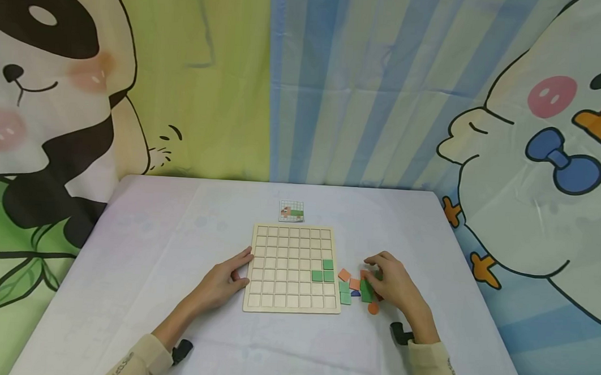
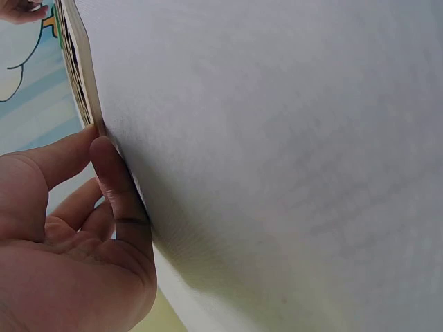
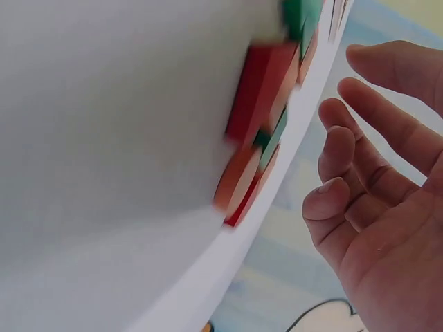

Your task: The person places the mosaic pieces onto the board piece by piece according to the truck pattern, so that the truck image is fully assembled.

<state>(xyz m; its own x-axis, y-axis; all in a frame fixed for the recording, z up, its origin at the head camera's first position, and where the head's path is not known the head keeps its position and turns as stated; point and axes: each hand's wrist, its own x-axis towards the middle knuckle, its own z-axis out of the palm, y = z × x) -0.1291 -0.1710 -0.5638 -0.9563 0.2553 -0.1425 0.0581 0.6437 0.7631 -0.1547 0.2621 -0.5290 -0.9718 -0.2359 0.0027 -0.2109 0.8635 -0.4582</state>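
Observation:
A pale wooden grid board (image 1: 281,268) lies on the table, with three green squares (image 1: 323,276) in cells near its right side. My left hand (image 1: 219,284) touches the board's left edge with thumb and fingertips, and in the left wrist view they meet at its rim. Over loose pieces right of the board hovers my right hand (image 1: 394,283), its fingers loosely bent and nothing between them. Under and beside it are a green block (image 1: 366,291), an orange disc (image 1: 373,308) and a red-sided block (image 3: 261,93). The hand partly hides some pieces.
Orange squares (image 1: 344,275), light green squares (image 1: 345,294) and a blue piece (image 1: 355,293) lie close to the board's right edge. Behind the board is a small picture card (image 1: 291,211) with a coloured grid pattern. Cartoon curtains (image 1: 362,89) hang behind the white table (image 1: 192,204).

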